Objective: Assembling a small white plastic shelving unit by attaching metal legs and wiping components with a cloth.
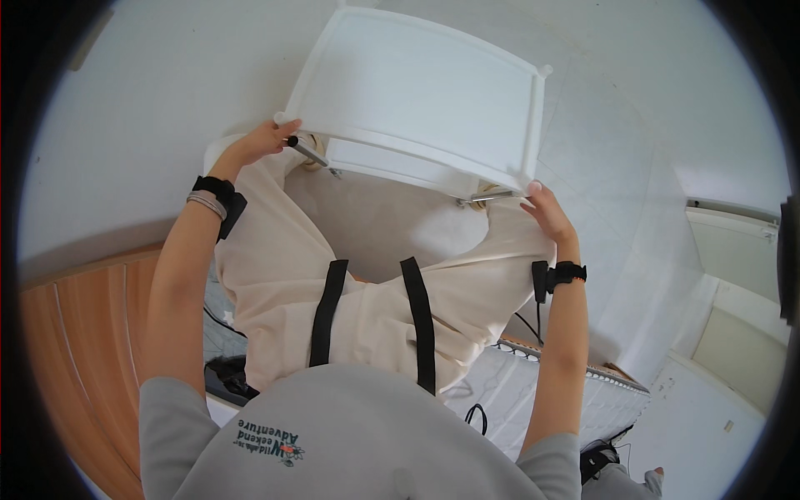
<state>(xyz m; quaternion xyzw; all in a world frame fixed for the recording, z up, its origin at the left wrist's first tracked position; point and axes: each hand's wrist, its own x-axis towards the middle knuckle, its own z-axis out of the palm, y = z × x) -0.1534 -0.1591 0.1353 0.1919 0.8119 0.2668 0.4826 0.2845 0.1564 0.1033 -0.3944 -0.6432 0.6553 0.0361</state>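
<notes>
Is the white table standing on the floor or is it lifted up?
Lifted up. The white table sits over the person's knees, with the left hand and right hand gripping its edges. Its metal legs point toward the person, not down.

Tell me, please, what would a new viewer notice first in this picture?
First comes the white table at the top centre, resting on the seated person's knees. The left hand grips its near left corner beside a metal handle, and the right hand touches its near right corner. Below lie cream trousers with two black straps, and a wooden floor at the left.
</notes>
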